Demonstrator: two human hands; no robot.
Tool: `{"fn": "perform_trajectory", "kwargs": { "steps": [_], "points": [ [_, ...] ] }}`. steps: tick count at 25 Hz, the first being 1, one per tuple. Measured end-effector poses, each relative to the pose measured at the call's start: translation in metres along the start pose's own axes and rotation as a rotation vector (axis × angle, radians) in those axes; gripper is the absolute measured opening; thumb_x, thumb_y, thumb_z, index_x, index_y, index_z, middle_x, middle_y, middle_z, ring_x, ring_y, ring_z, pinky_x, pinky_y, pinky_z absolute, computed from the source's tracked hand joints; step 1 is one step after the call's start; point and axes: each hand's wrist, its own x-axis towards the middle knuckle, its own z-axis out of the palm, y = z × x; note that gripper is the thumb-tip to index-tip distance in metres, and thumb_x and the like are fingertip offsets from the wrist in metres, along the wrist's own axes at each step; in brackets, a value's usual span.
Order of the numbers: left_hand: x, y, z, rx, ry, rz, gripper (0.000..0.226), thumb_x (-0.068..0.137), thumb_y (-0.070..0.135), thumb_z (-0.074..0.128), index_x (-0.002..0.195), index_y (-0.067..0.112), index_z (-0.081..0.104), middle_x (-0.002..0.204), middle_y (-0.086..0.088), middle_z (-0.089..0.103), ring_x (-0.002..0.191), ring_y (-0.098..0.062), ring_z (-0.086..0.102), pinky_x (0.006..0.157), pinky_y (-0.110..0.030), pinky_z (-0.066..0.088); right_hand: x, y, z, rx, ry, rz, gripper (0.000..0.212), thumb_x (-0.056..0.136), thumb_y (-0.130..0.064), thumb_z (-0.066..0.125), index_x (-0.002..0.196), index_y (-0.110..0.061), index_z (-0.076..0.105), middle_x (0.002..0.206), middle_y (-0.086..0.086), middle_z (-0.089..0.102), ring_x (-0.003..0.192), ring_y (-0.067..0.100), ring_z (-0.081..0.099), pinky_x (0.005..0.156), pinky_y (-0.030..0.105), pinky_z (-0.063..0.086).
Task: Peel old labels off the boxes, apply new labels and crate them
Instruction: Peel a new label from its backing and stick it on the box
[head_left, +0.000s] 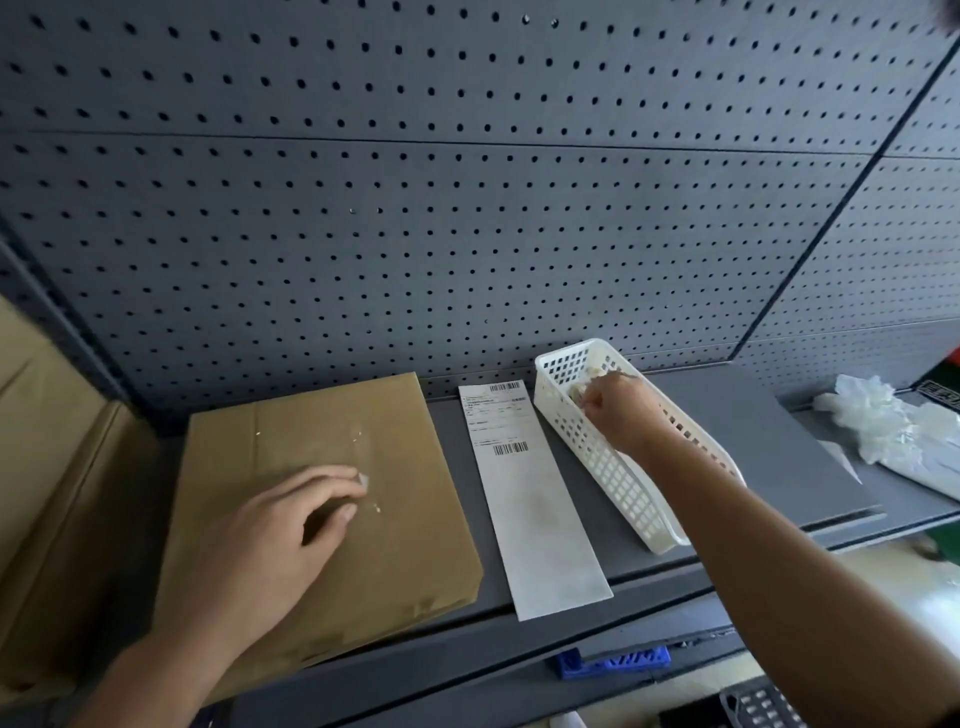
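Head view: left hand (270, 530) rests loosely curled on the box (332, 415); right hand (621, 415) in the basket (623, 491): closure cannot be told.

Grey shelf (727, 415): cardboard box (322, 499), label sheet (535, 499), white basket (613, 467), crumpled plastic (878, 421).

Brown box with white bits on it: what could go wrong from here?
Label scraps left on the box could keep the long label sheet from sticking flat. That sheet reaches near the shelf edge; the right hand, coming back from the basket, might sweep it off.
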Motion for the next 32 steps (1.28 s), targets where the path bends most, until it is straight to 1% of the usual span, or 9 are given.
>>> {"fn": "perform_trajectory", "kwargs": {
  "steps": [4,8,13,17,19,21,25,29,32],
  "points": [
    [-0.005,-0.006,-0.001,-0.007,0.007,-0.023,0.018,0.096,0.042,0.057,0.109,0.05,0.065,0.122,0.046,0.05,0.106,0.016,0.053,0.075,-0.012,0.046,0.002,0.012,-0.008,-0.124,-0.166,-0.077,0.02,0.096,-0.017,0.052,0.099,-0.014,0.071,0.098,0.007,0.067,0.082,0.021,0.056,0.073,0.03,0.045],
    [-0.01,-0.012,-0.003,-0.014,0.027,-0.033,0.017,0.096,0.042,0.056,0.11,0.049,0.065,0.125,0.045,0.05,0.109,0.013,0.054,0.076,-0.017,0.051,-0.001,0.023,-0.012,-0.115,-0.239,-0.116,0.029,0.097,-0.01,0.048,0.099,-0.019,0.076,0.101,0.002,0.069,0.077,0.012,0.062,0.059,0.019,0.046],
    [-0.017,-0.012,-0.006,-0.04,0.054,-0.02,0.017,0.096,0.039,0.058,0.109,0.047,0.067,0.123,0.044,0.052,0.11,0.012,0.054,0.083,-0.023,0.054,-0.011,0.021,-0.02,0.081,-0.053,-0.026,0.019,0.091,-0.006,0.06,0.094,-0.02,0.073,0.099,-0.001,0.06,0.073,0.011,0.058,0.055,0.017,0.043],
    [-0.021,-0.007,-0.01,-0.073,0.085,0.0,0.018,0.096,0.033,0.061,0.109,0.043,0.068,0.121,0.038,0.056,0.112,0.014,0.053,0.08,-0.014,0.046,-0.021,0.019,-0.04,0.118,0.103,-0.043,0.016,0.088,-0.007,0.061,0.075,-0.013,0.067,0.075,0.004,0.069,0.07,0.023,0.065,0.065,0.034,0.057],
    [-0.023,-0.004,-0.011,-0.081,0.099,0.011,0.018,0.096,0.032,0.062,0.108,0.043,0.069,0.119,0.038,0.058,0.111,0.014,0.053,0.078,-0.009,0.043,-0.028,0.019,-0.048,0.115,0.075,-0.052,0.02,0.089,-0.007,0.056,0.074,-0.016,0.067,0.072,0.002,0.069,0.07,0.022,0.067,0.06,0.029,0.054],
    [-0.024,0.003,-0.012,-0.095,0.104,0.027,0.017,0.096,0.031,0.062,0.106,0.043,0.069,0.118,0.038,0.058,0.111,0.016,0.053,0.077,-0.006,0.042,-0.035,0.021,-0.052,0.099,0.043,-0.057,0.024,0.09,-0.006,0.051,0.078,-0.019,0.067,0.077,0.0,0.071,0.07,0.018,0.065,0.057,0.024,0.047],
    [-0.026,0.03,-0.004,-0.162,0.088,0.097,0.019,0.096,0.024,0.064,0.108,0.037,0.072,0.115,0.035,0.061,0.115,0.019,0.049,0.089,0.003,0.034,-0.059,0.009,-0.063,0.213,0.11,-0.073,0.023,0.094,-0.005,0.051,0.094,-0.017,0.071,0.09,-0.002,0.07,0.075,0.012,0.061,0.071,0.024,0.046],
    [-0.033,0.067,0.016,-0.24,0.034,0.204,0.018,0.097,0.023,0.063,0.109,0.032,0.073,0.111,0.032,0.063,0.111,0.012,0.056,0.09,-0.004,0.039,-0.109,-0.025,-0.044,0.369,0.032,-0.232,0.021,0.096,-0.011,0.054,0.099,-0.023,0.071,0.097,-0.011,0.069,0.078,-0.001,0.06,0.08,0.014,0.05],
    [-0.034,0.092,0.034,-0.304,-0.033,0.279,0.016,0.099,0.024,0.06,0.109,0.031,0.071,0.111,0.028,0.062,0.107,0.004,0.059,0.089,-0.015,0.045,-0.138,-0.035,-0.002,0.266,-0.114,-0.385,0.031,0.098,-0.028,0.055,0.128,-0.023,0.06,0.131,-0.009,0.059,0.11,0.006,0.059,0.1,0.022,0.045]
  ]
}}
